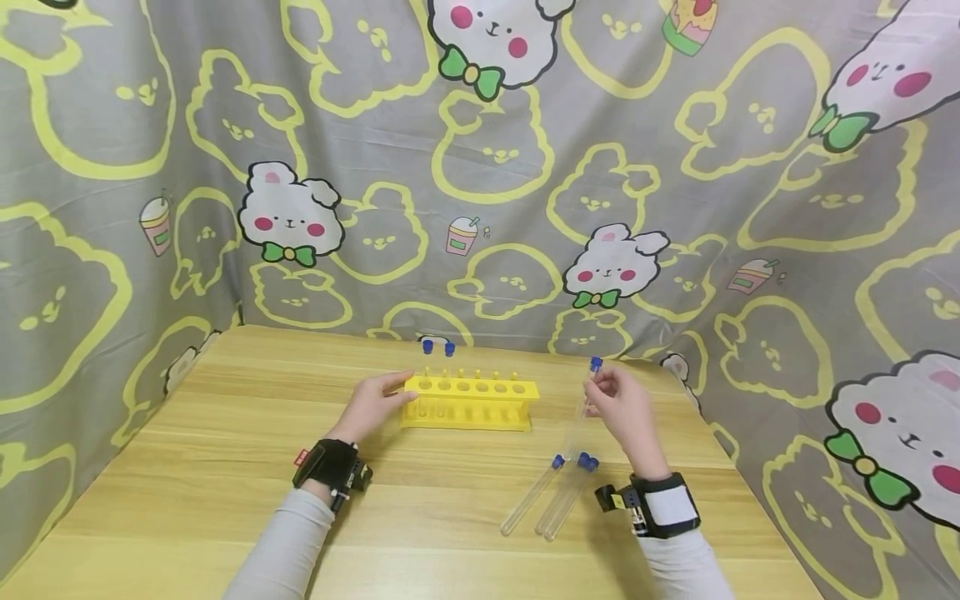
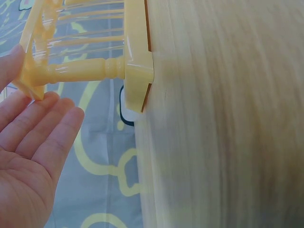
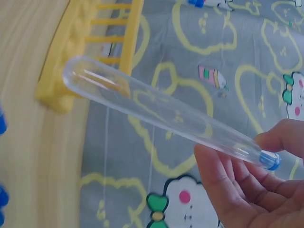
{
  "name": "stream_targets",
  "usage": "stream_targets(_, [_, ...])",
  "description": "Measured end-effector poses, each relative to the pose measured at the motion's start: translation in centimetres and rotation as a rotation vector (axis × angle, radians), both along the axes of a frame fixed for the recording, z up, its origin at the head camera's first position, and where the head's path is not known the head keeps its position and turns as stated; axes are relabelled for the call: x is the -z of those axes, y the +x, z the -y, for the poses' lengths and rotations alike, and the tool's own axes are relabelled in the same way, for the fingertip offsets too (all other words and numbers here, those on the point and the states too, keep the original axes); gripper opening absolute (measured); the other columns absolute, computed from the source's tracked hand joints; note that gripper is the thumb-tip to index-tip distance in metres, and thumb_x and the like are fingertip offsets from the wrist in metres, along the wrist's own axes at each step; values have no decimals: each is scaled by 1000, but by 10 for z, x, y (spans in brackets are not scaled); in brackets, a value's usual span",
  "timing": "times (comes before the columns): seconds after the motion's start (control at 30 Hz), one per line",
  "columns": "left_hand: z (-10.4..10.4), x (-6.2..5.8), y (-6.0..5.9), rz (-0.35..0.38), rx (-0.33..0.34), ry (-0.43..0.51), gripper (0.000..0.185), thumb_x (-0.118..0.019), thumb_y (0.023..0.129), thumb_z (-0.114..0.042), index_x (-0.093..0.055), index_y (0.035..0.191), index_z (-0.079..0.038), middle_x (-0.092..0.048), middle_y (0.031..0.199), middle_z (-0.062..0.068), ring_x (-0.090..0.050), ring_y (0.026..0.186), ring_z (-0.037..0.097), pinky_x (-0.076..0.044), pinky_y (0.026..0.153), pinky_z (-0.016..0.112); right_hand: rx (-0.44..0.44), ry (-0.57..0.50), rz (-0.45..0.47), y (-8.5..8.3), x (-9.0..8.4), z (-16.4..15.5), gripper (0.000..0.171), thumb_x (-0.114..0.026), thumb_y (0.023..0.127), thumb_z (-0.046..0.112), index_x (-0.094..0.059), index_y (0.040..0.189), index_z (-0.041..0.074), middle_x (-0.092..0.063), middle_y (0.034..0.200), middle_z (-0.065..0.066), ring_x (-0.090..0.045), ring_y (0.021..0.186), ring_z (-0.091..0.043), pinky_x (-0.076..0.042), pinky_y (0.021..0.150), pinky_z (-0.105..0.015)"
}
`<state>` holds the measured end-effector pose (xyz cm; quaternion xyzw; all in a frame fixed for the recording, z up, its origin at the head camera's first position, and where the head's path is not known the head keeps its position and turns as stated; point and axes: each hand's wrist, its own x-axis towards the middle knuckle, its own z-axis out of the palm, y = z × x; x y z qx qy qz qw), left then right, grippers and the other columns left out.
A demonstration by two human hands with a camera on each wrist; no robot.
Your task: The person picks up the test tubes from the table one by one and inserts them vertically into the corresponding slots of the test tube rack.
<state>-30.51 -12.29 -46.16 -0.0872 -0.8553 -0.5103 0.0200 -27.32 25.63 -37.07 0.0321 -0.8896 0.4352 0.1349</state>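
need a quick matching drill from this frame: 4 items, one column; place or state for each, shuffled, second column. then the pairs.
1. yellow rack
2. left hand
3. right hand
4. loose tubes

A. lying flat on the table, blue caps on
B. pinches a capped tube near its blue cap
C. stands on the table between the hands
D. open, fingers against the rack's end

Pairs: 1-C, 2-D, 3-B, 4-A
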Motion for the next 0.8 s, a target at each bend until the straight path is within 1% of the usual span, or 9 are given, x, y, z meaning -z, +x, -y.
stream_targets(0.07, [0, 0, 1, 2, 0, 1, 57, -67, 92, -33, -51, 141, -9, -52, 145, 11, -53, 130, 34, -43, 110, 48, -16, -10, -30, -2, -3, 9, 20, -61, 94, 13, -58, 105, -3, -65, 96, -20, -64, 75, -17, -62, 63, -28])
stream_targets(0.23, [0, -1, 1, 3, -6, -4, 57, -67, 92, -33, -51, 141, -9, -52, 145, 10, -53, 130, 33, -43, 110, 48, -51, -37, -89, -7, -9, 34, 20, -62, 94, 11, -58, 107, -3, -66, 97, -22, -66, 80, -26, -63, 64, -30])
stream_targets(0.3, [0, 0, 0, -1, -2, -7, 56, -66, 92, -33, -51, 141, -9, -52, 145, 11, -53, 130, 33, -43, 110, 48, -68, -54, -111, -10, -12, 43, 21, -63, 93, 11, -57, 108, -3, -66, 97, -22, -65, 82, -28, -63, 65, -33])
stream_targets(0.4, [-1, 0, -1, 4, -1, -7, 56, -66, 92, -33, -51, 141, -10, -51, 146, 11, -53, 131, 33, -43, 110, 48, -82, -51, -158, -14, -17, 57, 22, -64, 93, 13, -58, 108, -2, -67, 96, -20, -66, 84, -29, -63, 64, -30])
stream_targets(0.47, [-1, -1, -1, 3, 1, -6, 56, -66, 92, -32, -51, 141, -9, -52, 145, 11, -53, 131, 34, -43, 110, 48, -93, -56, -200, -16, -20, 66, 22, -65, 92, 14, -58, 107, -1, -67, 96, -18, -68, 84, -29, -62, 63, -27])
stream_targets(0.57, [0, -1, 0, -1, -2, -8, 56, -67, 92, -32, -52, 140, -9, -52, 145, 11, -53, 130, 34, -44, 110, 48, -98, -44, -287, -20, -23, 79, 21, -66, 92, 15, -59, 105, 0, -68, 95, -16, -69, 83, -27, -61, 62, -22])
stream_targets(0.7, [-1, -1, 0, -2, -13, -13, 55, -66, 92, -33, -53, 140, -11, -53, 144, 10, -54, 130, 33, -44, 110, 48, -119, -63, -393, -24, -23, 95, 19, -66, 91, 13, -59, 104, 0, -68, 93, -15, -70, 84, -27, -62, 66, -24])
stream_targets(0.8, [-1, 0, -1, 0, -14, -11, 55, -66, 92, -34, -53, 140, -11, -54, 144, 10, -54, 130, 33, -44, 110, 48, -140, -77, -438, -28, -20, 106, 18, -65, 92, 12, -59, 104, 0, -68, 93, -15, -70, 85, -26, -62, 68, -26])
